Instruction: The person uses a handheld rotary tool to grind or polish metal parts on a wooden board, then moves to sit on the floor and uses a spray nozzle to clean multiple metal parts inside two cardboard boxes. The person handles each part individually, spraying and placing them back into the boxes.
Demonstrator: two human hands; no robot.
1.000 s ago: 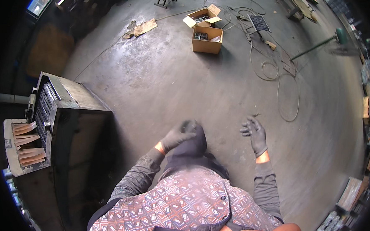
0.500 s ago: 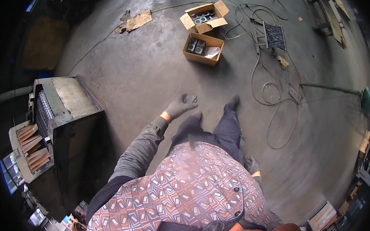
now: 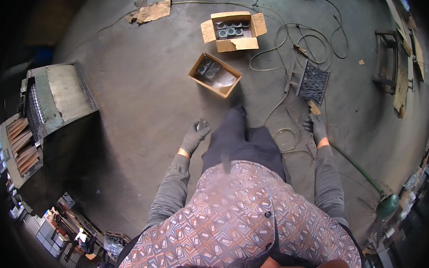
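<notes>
My left hand [image 3: 190, 142], in a grey glove, is closed on a small round dark metal part [image 3: 202, 124] with a shiny rim. It is held out just left of my legs, over the floor. My right hand [image 3: 317, 128], also gloved, hangs out to the right with its fingers loosely bent and a little apart. Nothing shows in it. Ahead of me on the floor is an open cardboard box [image 3: 204, 88] with several dark round-faced parts [image 3: 209, 68] and a pale sheet [image 3: 226, 78]. Behind it, a second carton [image 3: 237, 45] with spread flaps holds rows of similar parts [image 3: 231, 31].
Hoses [image 3: 286, 28] loop over the floor at the right, by a dark slatted stool [image 3: 313, 82]. A green pole [image 3: 357, 165] lies near it. On the left stands a metal machine cabinet [image 3: 67, 98]. Torn cardboard [image 3: 154, 12] lies far left; a wooden bench [image 3: 386, 59] stands far right.
The boxes now appear nearer and turned in view as I step forward. My right hand has swung forward from beside my hip. My left hand still holds the round part.
</notes>
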